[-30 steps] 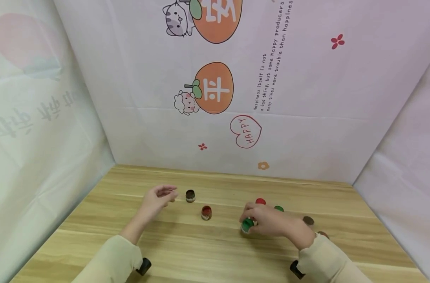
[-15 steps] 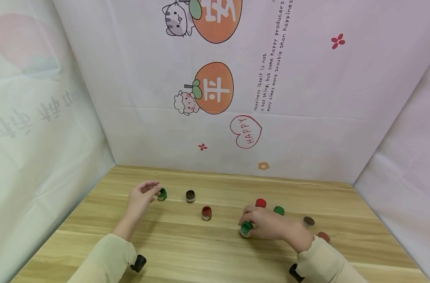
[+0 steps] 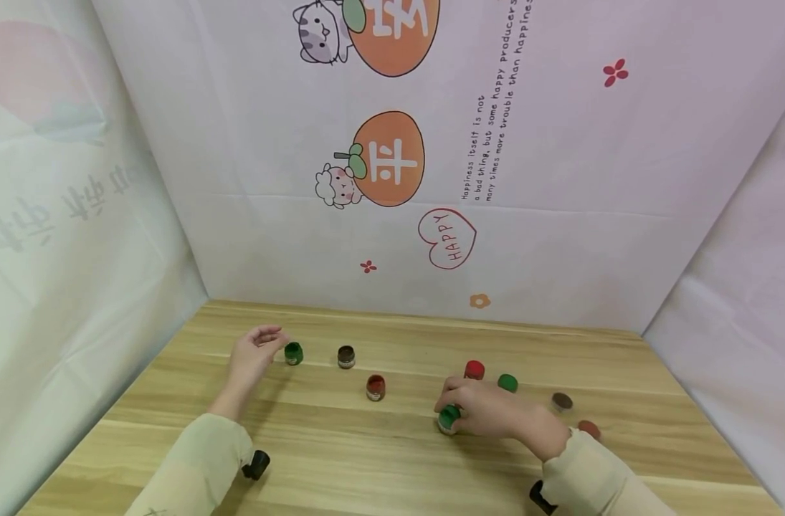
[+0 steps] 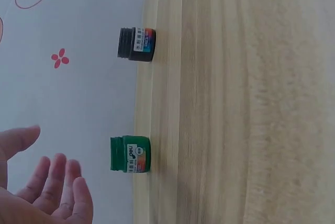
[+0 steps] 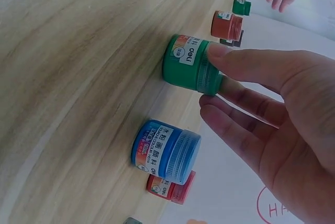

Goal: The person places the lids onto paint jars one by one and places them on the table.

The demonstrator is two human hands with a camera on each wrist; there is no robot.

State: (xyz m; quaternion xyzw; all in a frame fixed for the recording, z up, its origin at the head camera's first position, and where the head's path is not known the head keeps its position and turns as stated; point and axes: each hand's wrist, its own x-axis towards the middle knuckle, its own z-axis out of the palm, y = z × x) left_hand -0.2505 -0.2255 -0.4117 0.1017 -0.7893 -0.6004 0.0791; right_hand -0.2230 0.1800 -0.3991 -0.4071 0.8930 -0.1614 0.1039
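Note:
My left hand (image 3: pixel 250 356) is open beside a small green paint jar (image 3: pixel 293 353) at the table's left. In the left wrist view its fingers are spread loosely and stand apart from that jar (image 4: pixel 131 154), which is uncapped and upright. My right hand (image 3: pixel 495 410) pinches another green paint jar (image 3: pixel 448 421) between thumb and fingers; the right wrist view shows the thumb on the neck of the jar (image 5: pixel 184 63). A dark brown jar (image 3: pixel 345 357) and a red-brown jar (image 3: pixel 376 388) stand between the hands.
Beyond the right hand are round tops in red (image 3: pixel 474 370), green (image 3: pixel 507 383), brown (image 3: pixel 562 402) and reddish brown (image 3: pixel 588 430). The right wrist view shows a blue jar (image 5: pixel 157 148) beside a red jar (image 5: pixel 170 187). A printed white cloth (image 3: pixel 527 265) hangs behind the wooden table (image 3: pixel 340 459).
My left hand has moved left, set a green jar down left of the dark brown one and let go of it. The right hand with its green jar has barely shifted.

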